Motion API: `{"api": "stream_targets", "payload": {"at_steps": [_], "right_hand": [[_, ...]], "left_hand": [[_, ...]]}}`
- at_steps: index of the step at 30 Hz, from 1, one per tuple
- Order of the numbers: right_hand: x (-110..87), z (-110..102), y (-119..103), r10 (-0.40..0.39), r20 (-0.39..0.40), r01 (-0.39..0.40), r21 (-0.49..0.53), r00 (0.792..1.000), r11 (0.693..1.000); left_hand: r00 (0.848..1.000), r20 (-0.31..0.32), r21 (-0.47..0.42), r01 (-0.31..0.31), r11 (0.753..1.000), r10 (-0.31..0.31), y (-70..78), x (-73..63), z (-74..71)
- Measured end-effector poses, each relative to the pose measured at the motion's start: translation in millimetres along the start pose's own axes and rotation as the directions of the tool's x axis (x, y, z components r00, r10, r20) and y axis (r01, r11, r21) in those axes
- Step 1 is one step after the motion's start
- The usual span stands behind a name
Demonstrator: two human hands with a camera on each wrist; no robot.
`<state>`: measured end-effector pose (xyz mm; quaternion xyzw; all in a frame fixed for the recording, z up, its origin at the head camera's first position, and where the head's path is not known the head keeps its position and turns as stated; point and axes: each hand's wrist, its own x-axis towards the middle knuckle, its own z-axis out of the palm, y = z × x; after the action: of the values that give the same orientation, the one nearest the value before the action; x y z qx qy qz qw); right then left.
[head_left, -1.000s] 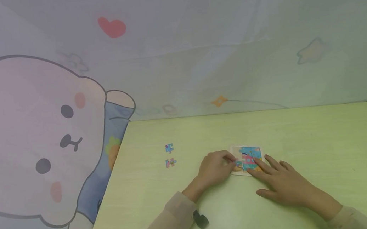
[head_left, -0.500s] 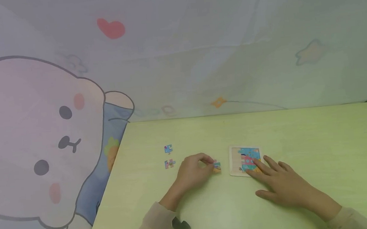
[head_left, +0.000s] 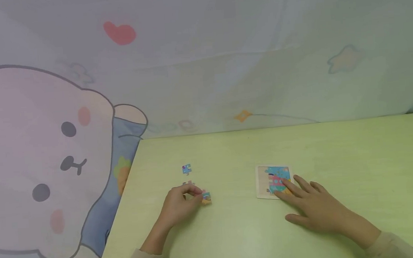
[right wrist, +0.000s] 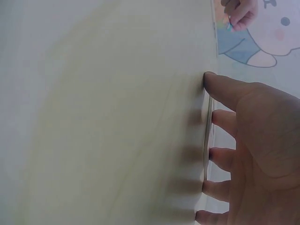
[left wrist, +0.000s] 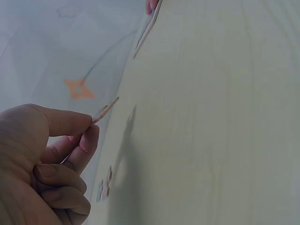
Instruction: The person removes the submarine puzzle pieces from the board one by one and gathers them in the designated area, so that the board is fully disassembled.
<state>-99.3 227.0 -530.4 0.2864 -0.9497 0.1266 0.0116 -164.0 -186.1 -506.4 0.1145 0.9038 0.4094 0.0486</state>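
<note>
My left hand point(head_left: 180, 204) pinches a small jigsaw piece point(head_left: 206, 197) between thumb and forefinger, at the left of the table in the head view. In the left wrist view that jigsaw piece point(left wrist: 107, 110) is held above the tabletop, its shadow below. Fingers of my right hand point(head_left: 320, 211) lie spread over the right part of a square wooden puzzle board point(head_left: 263, 193). Several blue, pink and orange pieces point(head_left: 277, 180) fill the board's right side, partly under those fingers; bare wood shows along its left side.
A loose blue jigsaw piece point(head_left: 186, 169) lies on the yellow-green table point(head_left: 355, 146). Nearer, another loose piece point(head_left: 189, 183) is partly hidden behind my left hand. A curtain point(head_left: 202, 65) with a cartoon bear stands behind the table and along its left.
My left hand has lifted a jigsaw piece out of the board's lower left and carried it left, close to the loose pieces. My right hand stays on the board.
</note>
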Motion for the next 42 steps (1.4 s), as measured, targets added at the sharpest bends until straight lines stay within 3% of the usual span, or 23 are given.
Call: {"api": "stream_targets", "payload": {"at_steps": [6,13,23,27,33,37,42], "right_hand": [[0.9,-1,0,-0.002,-0.002,0.002,-0.006,1.0,1.0],[1.8,0,0,0.002,0.0,-0.002,0.001,1.0,1.0],[2.2,-1,1,0.008,0.007,-0.008,0.004,1.0,1.0],[1.9,0,0,0.008,0.004,-0.008,0.002,1.0,1.0],[2.4,1,1,0.007,0.002,-0.007,0.001,1.0,1.0],[3.7,2,2,0.007,0.007,-0.007,-0.003,1.0,1.0],[5.4,1,3,-0.001,-0.002,0.001,-0.01,1.0,1.0]], "left_hand": [[0.997,-0.012,0.034,0.08,0.996,-0.08,-19.1,-9.1,-18.0],[0.987,0.004,0.045,0.16,0.986,-0.16,-29.2,-7.7,-25.7],[0.989,0.029,0.067,0.14,0.988,-0.142,-33.5,-2.6,-27.8],[0.989,0.004,0.102,0.147,0.984,-0.148,-31.3,-2.8,-27.8],[0.991,-0.03,0.073,0.129,0.989,-0.127,-13.8,-0.8,-20.9],[0.997,0.017,0.039,0.073,0.997,-0.074,1.3,5.2,-8.5],[0.998,0.069,0.082,0.004,0.997,-0.01,16.1,15.2,9.9]]}}
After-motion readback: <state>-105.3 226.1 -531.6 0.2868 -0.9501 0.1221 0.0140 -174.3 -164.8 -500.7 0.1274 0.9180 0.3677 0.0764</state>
